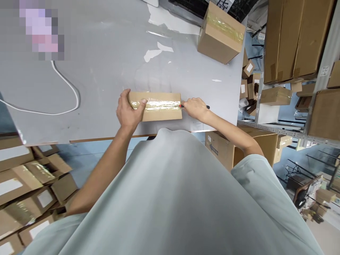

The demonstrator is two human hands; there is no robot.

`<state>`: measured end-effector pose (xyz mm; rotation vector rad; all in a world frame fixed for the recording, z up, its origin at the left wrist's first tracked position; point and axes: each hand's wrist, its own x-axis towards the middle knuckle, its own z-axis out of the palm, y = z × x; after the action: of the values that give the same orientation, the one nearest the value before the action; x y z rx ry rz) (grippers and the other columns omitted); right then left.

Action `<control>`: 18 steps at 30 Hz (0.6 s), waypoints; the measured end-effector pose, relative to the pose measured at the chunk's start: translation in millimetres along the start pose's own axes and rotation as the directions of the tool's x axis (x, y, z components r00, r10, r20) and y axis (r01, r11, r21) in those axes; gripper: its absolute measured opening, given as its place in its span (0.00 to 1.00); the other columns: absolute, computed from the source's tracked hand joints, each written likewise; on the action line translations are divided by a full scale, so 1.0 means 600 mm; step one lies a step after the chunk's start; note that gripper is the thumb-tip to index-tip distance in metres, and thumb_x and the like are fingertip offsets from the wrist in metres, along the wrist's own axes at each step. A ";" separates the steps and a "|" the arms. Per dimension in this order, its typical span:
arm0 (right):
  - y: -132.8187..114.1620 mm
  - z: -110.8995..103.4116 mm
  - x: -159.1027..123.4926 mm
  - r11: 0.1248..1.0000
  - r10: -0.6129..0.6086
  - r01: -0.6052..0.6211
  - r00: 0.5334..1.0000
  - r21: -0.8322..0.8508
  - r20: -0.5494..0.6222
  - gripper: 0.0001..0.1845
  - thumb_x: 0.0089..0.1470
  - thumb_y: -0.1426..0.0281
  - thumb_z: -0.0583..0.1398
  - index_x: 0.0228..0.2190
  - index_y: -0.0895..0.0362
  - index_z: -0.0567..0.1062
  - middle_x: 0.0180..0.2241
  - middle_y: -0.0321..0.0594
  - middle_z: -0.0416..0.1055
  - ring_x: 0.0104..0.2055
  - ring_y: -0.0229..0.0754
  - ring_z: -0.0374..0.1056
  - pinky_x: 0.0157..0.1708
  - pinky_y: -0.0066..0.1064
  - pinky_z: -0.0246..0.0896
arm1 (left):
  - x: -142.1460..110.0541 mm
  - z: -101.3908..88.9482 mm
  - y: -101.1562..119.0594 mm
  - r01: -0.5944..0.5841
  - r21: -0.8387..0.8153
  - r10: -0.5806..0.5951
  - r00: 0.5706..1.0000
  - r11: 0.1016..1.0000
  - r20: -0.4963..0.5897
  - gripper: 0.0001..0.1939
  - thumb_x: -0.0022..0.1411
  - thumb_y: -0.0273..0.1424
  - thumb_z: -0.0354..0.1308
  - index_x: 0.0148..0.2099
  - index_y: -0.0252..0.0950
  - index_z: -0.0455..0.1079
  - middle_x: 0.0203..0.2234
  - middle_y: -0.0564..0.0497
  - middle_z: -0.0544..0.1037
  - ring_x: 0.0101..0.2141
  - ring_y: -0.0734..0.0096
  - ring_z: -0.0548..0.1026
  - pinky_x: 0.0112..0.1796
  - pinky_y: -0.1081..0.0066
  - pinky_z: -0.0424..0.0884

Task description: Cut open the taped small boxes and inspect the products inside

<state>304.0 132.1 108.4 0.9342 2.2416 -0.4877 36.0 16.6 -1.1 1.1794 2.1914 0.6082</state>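
Note:
A long cardboard box (160,115) with clear, yellowish tape along its top lies on the grey table (106,78) close to the near edge. My left hand (130,110) grips the box's left end, thumb on top and fingers around the far corner. At the right end, my right hand (196,108) is closed around a slim tool with a black handle end (208,107) and a red part (181,106). It looks like a utility knife, its front touching or nearly touching the taped right edge. The blade cannot be made out.
A larger taped carton (220,35) stands at the table's far right. A white cable (75,95) curves across the left. Labelled boxes (16,184) are piled below left, an open carton (255,141) stands below right, and shelves hold big cartons (297,39).

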 end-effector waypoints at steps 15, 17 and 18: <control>-0.015 -0.007 0.003 1.000 0.005 -0.006 1.000 0.031 0.002 0.20 0.83 0.67 0.55 0.61 0.63 0.81 0.53 0.63 0.87 0.57 0.59 0.84 0.56 0.42 0.74 | 0.001 0.000 0.005 0.016 -0.007 -0.016 1.000 1.000 -0.012 0.43 0.70 0.47 0.66 0.80 0.38 0.63 0.78 0.43 0.71 0.74 0.48 0.71 0.76 0.49 0.65; -0.015 -0.004 0.005 0.999 0.013 -0.013 1.000 0.029 0.009 0.19 0.83 0.67 0.56 0.59 0.63 0.82 0.53 0.63 0.87 0.58 0.59 0.84 0.57 0.42 0.75 | 0.001 0.000 0.005 0.019 -0.001 -0.019 1.000 1.000 -0.016 0.43 0.70 0.47 0.66 0.80 0.38 0.63 0.77 0.43 0.71 0.73 0.49 0.71 0.76 0.50 0.65; -0.017 -0.002 0.006 1.000 0.019 -0.020 1.000 0.024 0.010 0.18 0.82 0.67 0.56 0.59 0.63 0.82 0.52 0.63 0.87 0.58 0.59 0.84 0.57 0.42 0.75 | 0.001 0.000 0.006 0.021 0.001 -0.021 1.000 1.000 -0.016 0.43 0.70 0.47 0.66 0.80 0.38 0.63 0.77 0.43 0.72 0.73 0.48 0.71 0.76 0.49 0.65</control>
<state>294.0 127.5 107.9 0.9635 2.2207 -0.5106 37.9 18.6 0.9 1.1546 2.2152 0.6093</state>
